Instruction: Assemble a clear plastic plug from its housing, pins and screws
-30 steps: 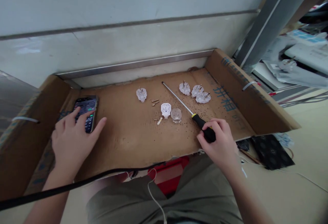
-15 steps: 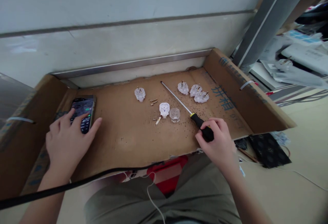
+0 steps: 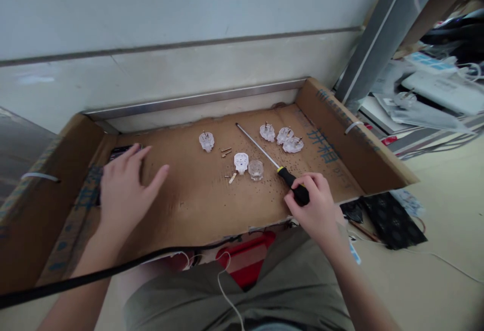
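Seated at a cardboard tray [image 3: 351, 164] that serves as our table, we are between steps of plug assembly. Our right hand [image 3: 315, 207], at 4 o'clock on the tray, has its fingers curled round the black handle of a long screwdriver [image 3: 278, 169], whose shaft lies flat and points toward 11 o'clock. Our left hand [image 3: 126, 189], at 9 o'clock, lies palm down with fingers spread loosely over a phone [image 3: 115, 153], gripping nothing; only the phone's far edge shows.

The work sits at the centre: a white plug half [image 3: 241, 161] touching a clear plug half [image 3: 255, 169], with loose brass screws [image 3: 226, 151] just beyond and a brass pin [image 3: 232, 178] beside them. Three clear plugs [image 3: 282, 135] cluster at 1 o'clock, another plug [image 3: 206, 141] alone at 12.

By our reading, the next move calls for lifting the driver's tip and freeing the left hand to steady a plug half. Both forearms reach forward, wrists low.
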### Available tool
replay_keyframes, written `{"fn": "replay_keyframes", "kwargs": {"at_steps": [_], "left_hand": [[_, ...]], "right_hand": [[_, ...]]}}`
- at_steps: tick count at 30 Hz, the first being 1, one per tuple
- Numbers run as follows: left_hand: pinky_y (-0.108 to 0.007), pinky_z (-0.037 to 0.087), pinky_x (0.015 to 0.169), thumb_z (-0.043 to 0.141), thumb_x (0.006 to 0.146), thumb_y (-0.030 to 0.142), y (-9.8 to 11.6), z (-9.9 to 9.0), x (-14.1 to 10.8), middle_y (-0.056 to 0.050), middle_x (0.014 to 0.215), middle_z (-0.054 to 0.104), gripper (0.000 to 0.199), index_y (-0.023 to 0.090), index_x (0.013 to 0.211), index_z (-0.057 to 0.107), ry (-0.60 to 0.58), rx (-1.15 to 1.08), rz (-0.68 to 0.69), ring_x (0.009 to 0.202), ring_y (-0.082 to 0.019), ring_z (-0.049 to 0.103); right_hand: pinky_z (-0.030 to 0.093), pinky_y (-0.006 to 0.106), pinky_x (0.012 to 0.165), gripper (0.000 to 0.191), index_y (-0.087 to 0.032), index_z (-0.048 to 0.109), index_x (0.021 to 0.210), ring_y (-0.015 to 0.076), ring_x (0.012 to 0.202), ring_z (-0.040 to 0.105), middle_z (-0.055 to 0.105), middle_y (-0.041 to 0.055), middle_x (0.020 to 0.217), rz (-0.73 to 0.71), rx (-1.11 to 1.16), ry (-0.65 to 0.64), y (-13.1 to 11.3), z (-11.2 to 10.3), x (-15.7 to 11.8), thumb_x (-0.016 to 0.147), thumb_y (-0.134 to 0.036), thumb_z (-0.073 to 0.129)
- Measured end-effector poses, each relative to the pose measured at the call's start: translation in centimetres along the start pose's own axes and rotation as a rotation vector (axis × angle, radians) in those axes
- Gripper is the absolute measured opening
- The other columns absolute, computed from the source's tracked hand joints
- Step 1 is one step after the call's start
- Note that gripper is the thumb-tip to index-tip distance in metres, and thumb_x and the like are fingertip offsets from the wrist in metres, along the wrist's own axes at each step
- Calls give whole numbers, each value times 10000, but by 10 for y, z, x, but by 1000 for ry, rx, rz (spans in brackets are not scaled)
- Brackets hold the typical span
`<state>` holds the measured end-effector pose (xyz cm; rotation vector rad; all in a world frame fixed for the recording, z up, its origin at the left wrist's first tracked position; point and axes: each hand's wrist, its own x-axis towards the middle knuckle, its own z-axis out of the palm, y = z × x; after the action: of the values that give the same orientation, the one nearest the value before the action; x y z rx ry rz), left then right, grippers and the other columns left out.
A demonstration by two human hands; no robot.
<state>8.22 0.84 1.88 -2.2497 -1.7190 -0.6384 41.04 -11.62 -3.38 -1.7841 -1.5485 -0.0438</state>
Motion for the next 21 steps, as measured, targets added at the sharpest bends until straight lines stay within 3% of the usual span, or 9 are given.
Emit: {"fn": "replay_keyframes", "kwargs": {"at_steps": [2, 5, 9, 15, 18, 21], "left_hand": [[-412, 307, 1070, 443, 888, 460, 23, 8, 10, -124, 1370, 487, 508, 159, 1295, 488, -140, -74, 165, 1263, -265, 430], [-404, 351, 1025, 441, 900, 397, 59, 25, 29, -62, 1336, 528, 387, 246, 1241, 542, -249, -196, 351, 1222, -245, 464], [-399, 384, 958, 462, 898, 332, 87, 44, 50, -53, 1207, 609, 286, 228, 1105, 629, -265, -215, 405, 1132, -248, 502], [-402, 393, 892, 482, 895, 352, 84, 53, 48, -61, 1110, 633, 248, 225, 974, 680, -171, -168, 333, 1056, -257, 506], [-391, 400, 890, 496, 889, 347, 78, 56, 45, -60, 1113, 630, 245, 223, 975, 690, -173, -165, 330, 1035, -252, 507], [-387, 404, 893, 500, 889, 345, 75, 58, 44, -59, 1120, 630, 248, 218, 976, 694, -168, -175, 327, 1027, -250, 507]], "right_hand": [[408, 309, 820, 102, -194, 531, 826, 181, 929, 488, 511, 47, 931, -1, -2, 0, -1, 0, 0, 728, -175, 548], [399, 312, 813, 90, -191, 520, 815, 184, 908, 484, 517, 48, 913, -11, -13, -7, -2, 0, 0, 729, -173, 536], [383, 301, 789, 94, -189, 507, 814, 177, 870, 473, 524, 40, 900, -29, -51, -30, 0, -1, 4, 723, -178, 527], [317, 330, 779, 90, -165, 524, 816, 201, 863, 443, 527, 61, 883, -25, -202, -42, -1, 2, 21, 727, -175, 508], [287, 360, 825, 212, -167, 574, 947, 226, 957, 437, 540, 89, 1014, -32, -237, -37, -15, 10, 27, 761, -155, 474], [287, 367, 845, 301, -194, 574, 1101, 230, 1007, 446, 545, 91, 1096, -65, -215, -88, -32, 24, 30, 823, -289, 511]]}}
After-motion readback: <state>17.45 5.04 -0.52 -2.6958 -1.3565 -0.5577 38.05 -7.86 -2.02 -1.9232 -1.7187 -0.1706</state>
